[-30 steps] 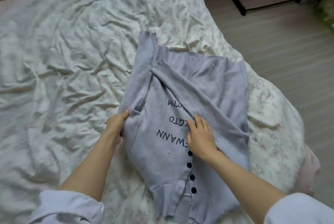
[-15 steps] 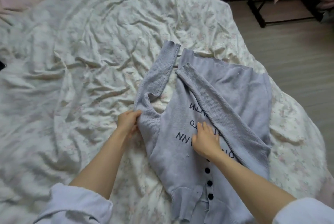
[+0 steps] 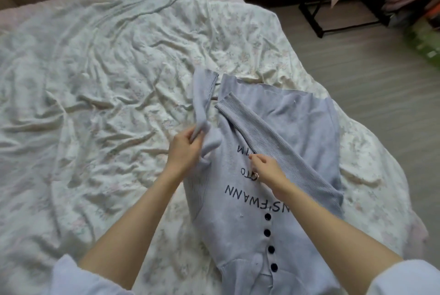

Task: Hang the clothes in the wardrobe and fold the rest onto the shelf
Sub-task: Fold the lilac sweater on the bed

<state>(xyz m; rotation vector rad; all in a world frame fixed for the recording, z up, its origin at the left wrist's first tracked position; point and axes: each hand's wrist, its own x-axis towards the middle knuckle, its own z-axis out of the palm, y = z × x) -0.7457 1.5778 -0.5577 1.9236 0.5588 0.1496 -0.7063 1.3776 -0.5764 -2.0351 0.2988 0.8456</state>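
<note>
Grey knit cardigan (image 3: 281, 211) lies on the bed (image 3: 95, 104), near its right edge, dark buttons (image 3: 267, 232) facing up w/ black lettering above them. My left hand (image 3: 184, 149) grips one sleeve (image 3: 202, 104), lifting it off the sheet. Right hand (image 3: 266, 167) sits on the chest, fingers curled, pinching the fabric by the lettering. Other sleeve (image 3: 269, 137) is folded diagonally across the front.

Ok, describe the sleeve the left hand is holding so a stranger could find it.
On the bed, a grey sweater lies near the right edge. The left hand grips its sleeve, which runs up off the sweater onto the sheet, unlike the other sleeve folded across the chest.
</note>
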